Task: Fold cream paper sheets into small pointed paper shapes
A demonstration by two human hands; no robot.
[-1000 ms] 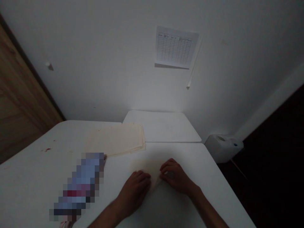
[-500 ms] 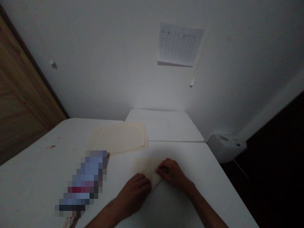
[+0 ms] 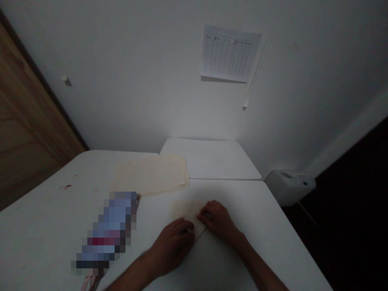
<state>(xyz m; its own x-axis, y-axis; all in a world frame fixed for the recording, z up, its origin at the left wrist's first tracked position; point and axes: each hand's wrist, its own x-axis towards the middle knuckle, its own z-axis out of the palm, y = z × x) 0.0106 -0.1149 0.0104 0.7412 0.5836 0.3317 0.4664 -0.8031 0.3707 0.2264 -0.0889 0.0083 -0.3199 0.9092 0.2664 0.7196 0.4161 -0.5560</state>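
A thin cream-coloured sheet (image 3: 184,207) lies on the white table between my hands, its near edge slanting up to the right. My left hand (image 3: 178,239) rests on its near left part with the fingers curled in, and the near corner is partly hidden there. On the right side my right hand (image 3: 214,216) pinches the sheet's edge between thumb and fingers. Behind and to the left, a stack of larger cream sheets (image 3: 154,173) lies flat with its edges slightly uneven.
A blurred-out blue object (image 3: 112,226) lies left of my hands. Small red specks (image 3: 67,186) mark the white table (image 3: 42,226). A printed chart (image 3: 228,54) hangs on the wall. Beyond the table's right edge stands a white container (image 3: 286,188).
My left hand has shifted slightly up and right, its index finger and thumb now drawn together. My right hand has moved slightly left along the sheet.
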